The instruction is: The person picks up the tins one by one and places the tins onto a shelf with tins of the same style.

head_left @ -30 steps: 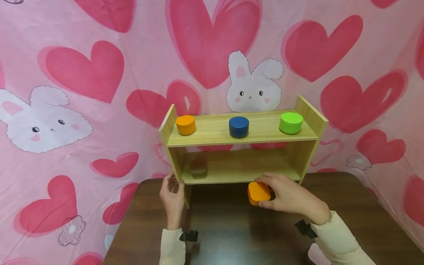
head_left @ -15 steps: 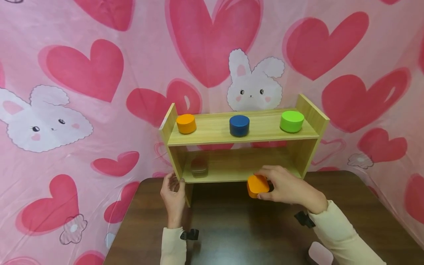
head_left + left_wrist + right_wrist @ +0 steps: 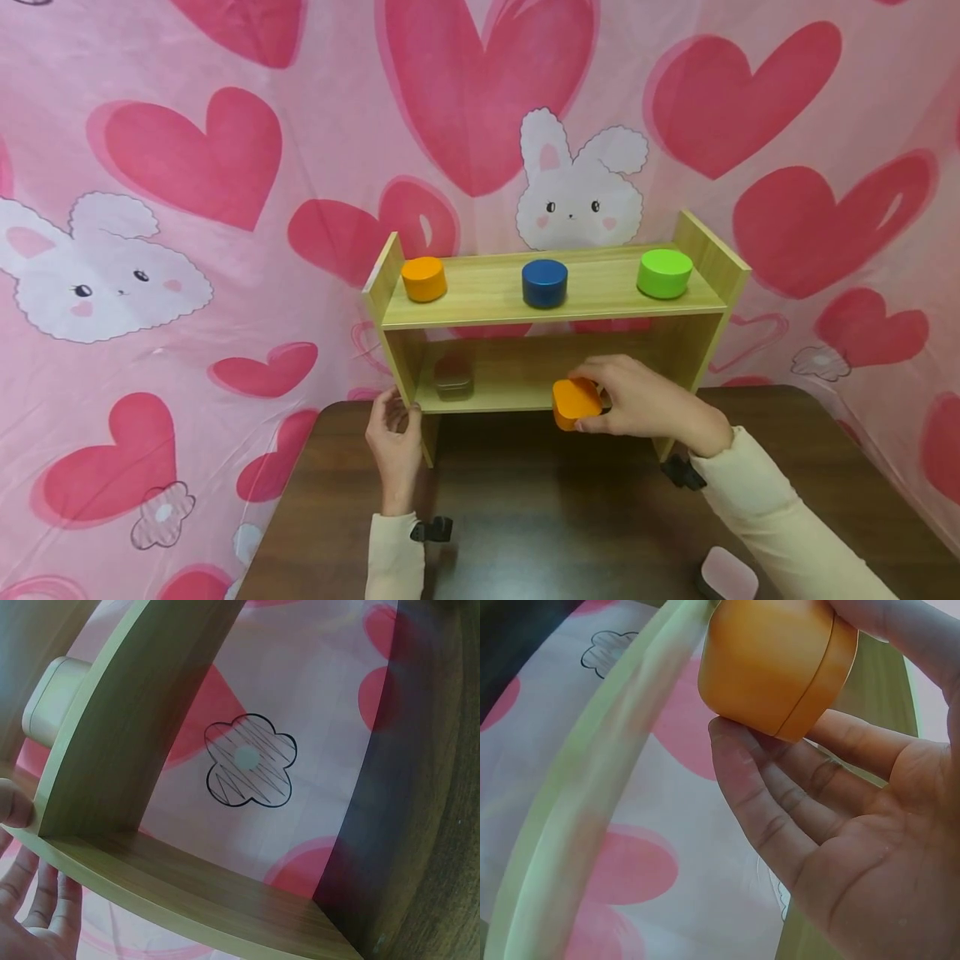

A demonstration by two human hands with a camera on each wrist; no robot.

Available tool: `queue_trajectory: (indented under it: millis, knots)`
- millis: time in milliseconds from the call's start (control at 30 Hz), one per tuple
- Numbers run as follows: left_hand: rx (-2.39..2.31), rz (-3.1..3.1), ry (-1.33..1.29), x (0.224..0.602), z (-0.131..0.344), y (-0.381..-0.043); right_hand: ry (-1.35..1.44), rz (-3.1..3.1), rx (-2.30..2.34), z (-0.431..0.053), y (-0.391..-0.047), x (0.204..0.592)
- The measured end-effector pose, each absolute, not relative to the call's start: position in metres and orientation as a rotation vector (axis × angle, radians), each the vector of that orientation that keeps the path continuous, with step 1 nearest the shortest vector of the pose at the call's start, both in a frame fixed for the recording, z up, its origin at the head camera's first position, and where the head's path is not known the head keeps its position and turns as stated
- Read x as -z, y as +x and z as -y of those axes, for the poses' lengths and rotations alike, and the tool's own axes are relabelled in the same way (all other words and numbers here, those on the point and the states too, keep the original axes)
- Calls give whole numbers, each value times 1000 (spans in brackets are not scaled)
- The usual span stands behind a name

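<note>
My right hand (image 3: 645, 400) pinches an orange rounded-square tin (image 3: 576, 403) between thumb and fingers. It holds the tin in front of the lower shelf's front edge, right of the middle. The lid seam shows on the orange tin (image 3: 772, 667) in the right wrist view. My left hand (image 3: 396, 437) grips the left side panel of the wooden shelf (image 3: 480, 312), thumb at the front edge, as the left wrist view shows. At the lower shelf's left end stands a small lidded tin (image 3: 453, 379), dim in the head view and pale in the left wrist view.
On the top board stand an orange round tin (image 3: 424, 279), a blue round tin (image 3: 544, 283) and a green round tin (image 3: 664, 273). A pink-topped tin (image 3: 729, 573) lies on the brown table (image 3: 525, 517) near my right forearm. A heart-patterned cloth (image 3: 225, 292) hangs behind.
My right hand has risen and shifted slightly left with the orange rounded-square tin, up to the lower shelf's edge. The left hand stays on the side panel. More of the pink-topped tin shows.
</note>
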State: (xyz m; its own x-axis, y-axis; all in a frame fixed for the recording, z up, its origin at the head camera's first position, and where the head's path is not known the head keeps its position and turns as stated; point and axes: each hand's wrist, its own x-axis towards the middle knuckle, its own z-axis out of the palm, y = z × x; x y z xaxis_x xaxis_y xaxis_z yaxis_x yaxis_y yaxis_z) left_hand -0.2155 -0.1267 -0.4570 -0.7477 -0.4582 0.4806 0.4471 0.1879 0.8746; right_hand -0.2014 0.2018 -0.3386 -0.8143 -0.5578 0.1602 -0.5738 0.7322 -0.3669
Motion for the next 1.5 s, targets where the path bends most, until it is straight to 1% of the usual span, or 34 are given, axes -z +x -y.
queue_trajectory:
  millis: [333, 1100, 1500]
  knots:
    - [1659, 1772, 30, 458, 127, -216, 975, 2849, -642, -200, -215, 336]
    - [1654, 1750, -5, 456, 126, -217, 900, 3008, -622, -186, -244, 325]
    - [1662, 1744, -5, 455, 126, -215, 876, 3083, -640, -183, -257, 327]
